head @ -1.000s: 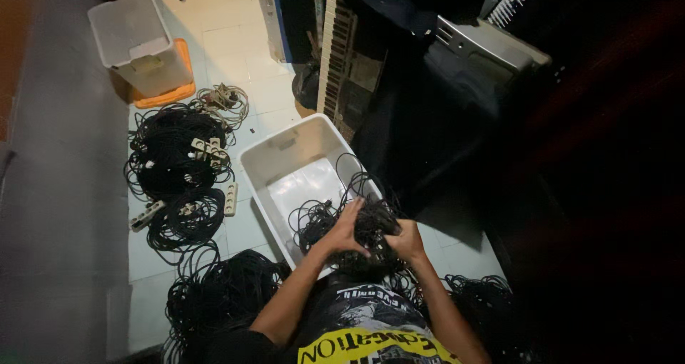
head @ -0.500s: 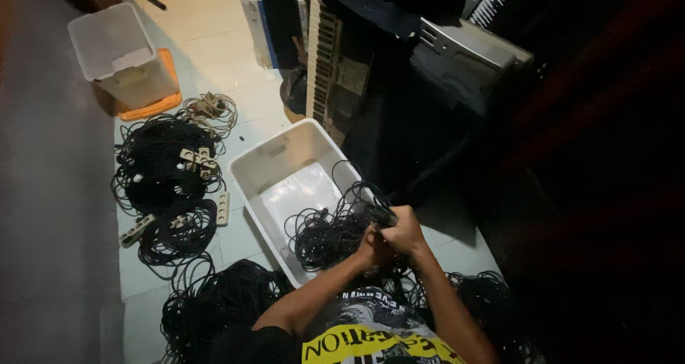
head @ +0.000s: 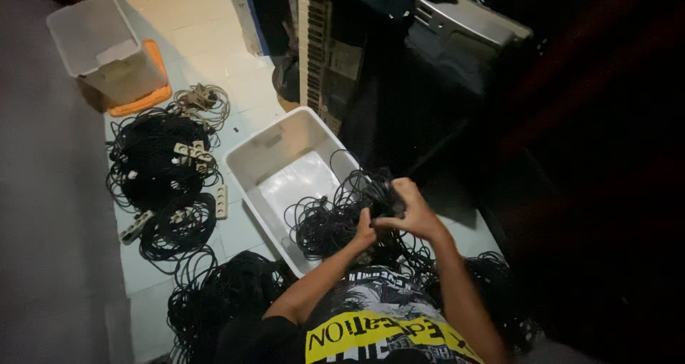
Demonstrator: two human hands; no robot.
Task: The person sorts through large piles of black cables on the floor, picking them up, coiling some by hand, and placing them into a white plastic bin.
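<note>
Both hands closed on black cable bundle (head: 382,196) over near corner of white tub (head: 275,150): left hand (head: 365,230) under, right hand (head: 412,211) on top. Loose cable fills tub's near end. Cable coils w/ power strips (head: 187,152) on floor, left.

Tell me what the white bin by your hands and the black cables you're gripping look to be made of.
White bin: most likely moulded plastic, smooth and faintly glossy, with a rounded rim and light sheen on its floor. Black cables: flexible, probably rubber or PVC-jacketed, matte, lying in loose springy loops. Both the left hand and right hand grip the bundle; finer texture is lost in the dim light.
</note>
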